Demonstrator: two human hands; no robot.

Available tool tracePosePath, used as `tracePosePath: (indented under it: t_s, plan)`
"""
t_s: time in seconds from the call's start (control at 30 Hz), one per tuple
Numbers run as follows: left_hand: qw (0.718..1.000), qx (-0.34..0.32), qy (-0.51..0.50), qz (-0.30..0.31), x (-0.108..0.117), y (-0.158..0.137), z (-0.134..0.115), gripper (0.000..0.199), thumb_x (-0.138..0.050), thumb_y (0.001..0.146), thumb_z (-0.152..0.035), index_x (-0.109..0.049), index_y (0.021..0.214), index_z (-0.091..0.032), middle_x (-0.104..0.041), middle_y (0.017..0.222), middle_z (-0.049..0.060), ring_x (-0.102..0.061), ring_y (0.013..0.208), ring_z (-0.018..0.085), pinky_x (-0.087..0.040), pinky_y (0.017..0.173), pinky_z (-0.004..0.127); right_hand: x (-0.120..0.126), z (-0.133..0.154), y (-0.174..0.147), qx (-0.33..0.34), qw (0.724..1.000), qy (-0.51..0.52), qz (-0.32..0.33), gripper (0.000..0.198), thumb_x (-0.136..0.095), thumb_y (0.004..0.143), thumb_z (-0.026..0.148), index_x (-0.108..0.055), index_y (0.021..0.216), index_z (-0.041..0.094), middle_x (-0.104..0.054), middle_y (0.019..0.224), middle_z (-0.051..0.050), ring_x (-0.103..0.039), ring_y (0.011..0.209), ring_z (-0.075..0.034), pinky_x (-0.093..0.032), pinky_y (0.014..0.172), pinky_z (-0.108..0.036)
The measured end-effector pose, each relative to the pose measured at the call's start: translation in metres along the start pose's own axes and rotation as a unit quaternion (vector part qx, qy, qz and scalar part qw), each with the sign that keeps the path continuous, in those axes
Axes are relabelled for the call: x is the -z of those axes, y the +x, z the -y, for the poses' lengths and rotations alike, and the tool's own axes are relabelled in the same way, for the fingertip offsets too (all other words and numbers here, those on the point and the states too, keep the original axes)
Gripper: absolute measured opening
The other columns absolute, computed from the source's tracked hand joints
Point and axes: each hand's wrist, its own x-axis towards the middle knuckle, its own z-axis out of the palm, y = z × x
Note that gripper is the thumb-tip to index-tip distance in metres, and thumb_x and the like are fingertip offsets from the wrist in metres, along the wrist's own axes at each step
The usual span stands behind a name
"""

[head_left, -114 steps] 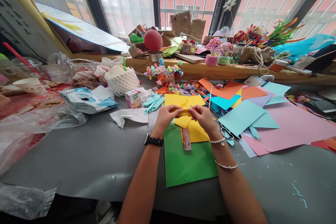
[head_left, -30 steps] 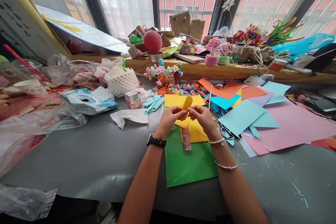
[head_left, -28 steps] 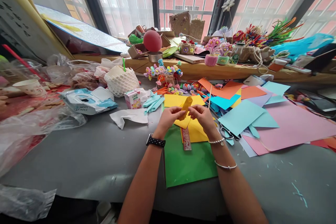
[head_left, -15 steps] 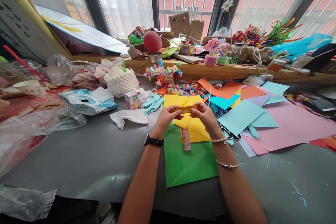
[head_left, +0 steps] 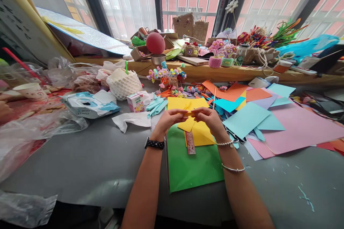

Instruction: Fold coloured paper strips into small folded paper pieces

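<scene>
Pinching 1 end of a folded yellow strip (head_left: 190,113) between thumb and fingers of left hand (head_left: 168,121). Gripping opposite end likewise with right hand (head_left: 211,118), fingertips of the 2 hands near each other. Holding strip roughly level, above loose yellow sheets (head_left: 204,134), at middle of grey table (head_left: 107,175). Partly hidden by fingers; too small to tell how folded.

Wearing dark dotted watch strap (head_left: 155,143) on left wrist; on right arm, beaded bracelet (head_left: 225,144) and plain bangle (head_left: 233,168).

Below hands: patterned ruler (head_left: 190,144), reaching past yellow paper onto green sheet (head_left: 193,175).

Right of right hand: scissors (head_left: 234,138), partly under pale blue sheets (head_left: 245,118). Farther right: large pink sheet (head_left: 306,127). Behind these: orange paper (head_left: 227,91).

Left of left hand: folded light-blue strips (head_left: 157,105), just beside small carton (head_left: 135,102); nearer, crumpled white tissue (head_left: 133,119). Beyond: wet-wipe pack (head_left: 87,105) and foam-netted round object (head_left: 124,85).

On wooden ledge (head_left: 199,73) behind: red ball (head_left: 155,43), resting over metal tin (head_left: 158,59). In front of ledge: small colourful craft flowers (head_left: 166,74).

At far left edge, partly cut off: another person's hand (head_left: 4,112).
</scene>
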Motion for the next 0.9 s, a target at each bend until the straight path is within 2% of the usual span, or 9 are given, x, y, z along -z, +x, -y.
tracePosePath:
  t_s: [0.17, 0.33, 0.53, 0.77, 0.9]
  plan:
    - [0.999, -0.02, 0.029, -0.019, -0.002, 0.002, 0.002, 0.028, -0.069, 0.055, -0.03, -0.065, 0.076, -0.011, -0.066, 0.073, 0.006, -0.061, 0.067, 0.013, -0.047, 0.075, 0.028, -0.001, 0.0, -0.001, 0.001, 1.0, -0.004, -0.01, 0.017, -0.054, 0.064, 0.022, -0.064, 0.075, 0.016, -0.066, 0.073, -0.003, -0.06, 0.059, -0.013, -0.048, 0.062, -0.028]
    - [0.998, -0.034, 0.035, -0.051, -0.002, 0.003, 0.003, 0.029, -0.07, 0.052, -0.029, -0.063, 0.074, -0.011, -0.066, 0.07, 0.004, -0.061, 0.064, 0.012, -0.048, 0.073, 0.028, -0.002, 0.0, 0.0, 0.002, 0.999, -0.03, 0.033, 0.026, -0.06, 0.063, 0.028, -0.061, 0.086, 0.016, -0.065, 0.08, -0.006, -0.061, 0.066, -0.014, -0.049, 0.064, -0.029]
    - [0.994, -0.066, 0.072, -0.058, -0.003, 0.004, 0.005, 0.033, -0.072, 0.049, -0.027, -0.061, 0.077, -0.011, -0.065, 0.074, 0.004, -0.061, 0.06, 0.012, -0.049, 0.068, 0.028, -0.003, -0.008, 0.003, -0.017, 0.999, -0.045, 0.005, 0.029, -0.062, 0.063, 0.038, -0.06, 0.077, 0.012, -0.063, 0.068, -0.006, -0.061, 0.058, -0.014, -0.049, 0.058, -0.029]
    - [0.99, -0.067, 0.1, -0.076, -0.002, 0.006, 0.006, 0.032, -0.072, 0.049, -0.03, -0.061, 0.071, -0.009, -0.063, 0.061, 0.004, -0.06, 0.056, 0.013, -0.05, 0.063, 0.028, -0.004, -0.009, 0.004, -0.009, 0.998, -0.052, -0.018, 0.026, -0.063, 0.061, 0.035, -0.06, 0.072, 0.012, -0.062, 0.06, -0.004, -0.056, 0.049, -0.011, -0.046, 0.05, -0.025]
    - [0.991, -0.063, 0.095, -0.07, -0.003, 0.005, 0.003, 0.031, -0.069, 0.053, -0.033, -0.061, 0.073, -0.011, -0.064, 0.061, 0.004, -0.06, 0.056, 0.014, -0.049, 0.061, 0.028, -0.004, -0.005, 0.002, 0.0, 0.999, -0.03, -0.014, 0.029, -0.062, 0.062, 0.036, -0.061, 0.081, 0.014, -0.062, 0.061, -0.003, -0.057, 0.054, -0.012, -0.044, 0.051, -0.024]
